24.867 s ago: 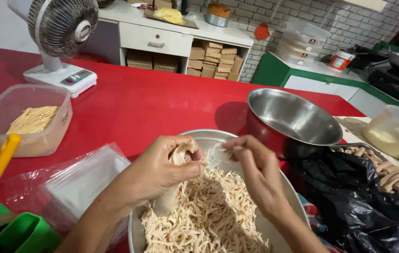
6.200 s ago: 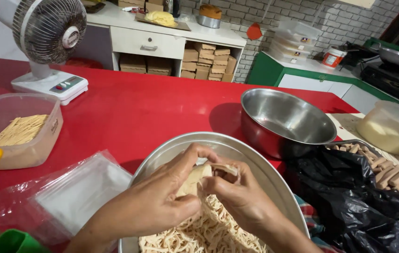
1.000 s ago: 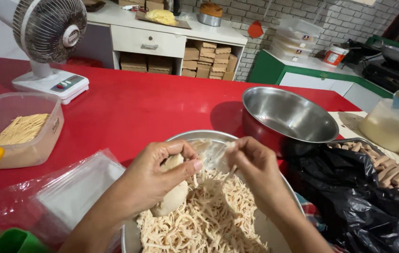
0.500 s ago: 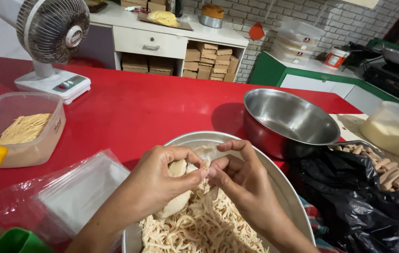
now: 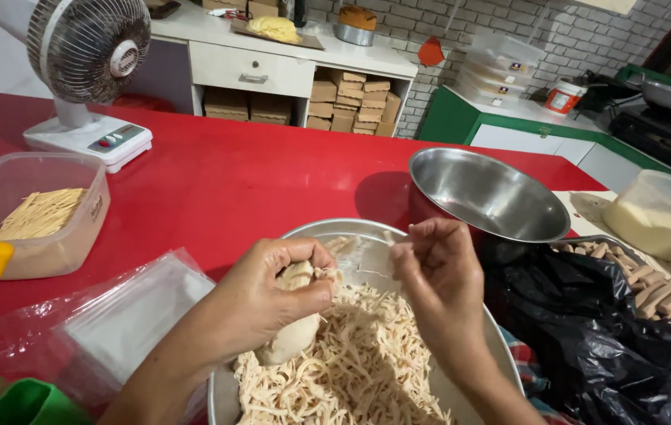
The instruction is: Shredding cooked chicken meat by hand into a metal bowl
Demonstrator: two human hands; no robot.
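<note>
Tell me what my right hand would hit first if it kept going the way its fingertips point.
Probably the pale piece of meat held in your left hand; the right hand points left toward it, though depth is unclear.

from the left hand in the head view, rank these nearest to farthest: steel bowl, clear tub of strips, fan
1. The clear tub, at the left of the red table, is nearest the left hand.
2. The steel bowl, up and to the right, past the right hand, is only slightly farther; the two are close.
3. The fan, at the far left back, is plainly farthest.
</note>
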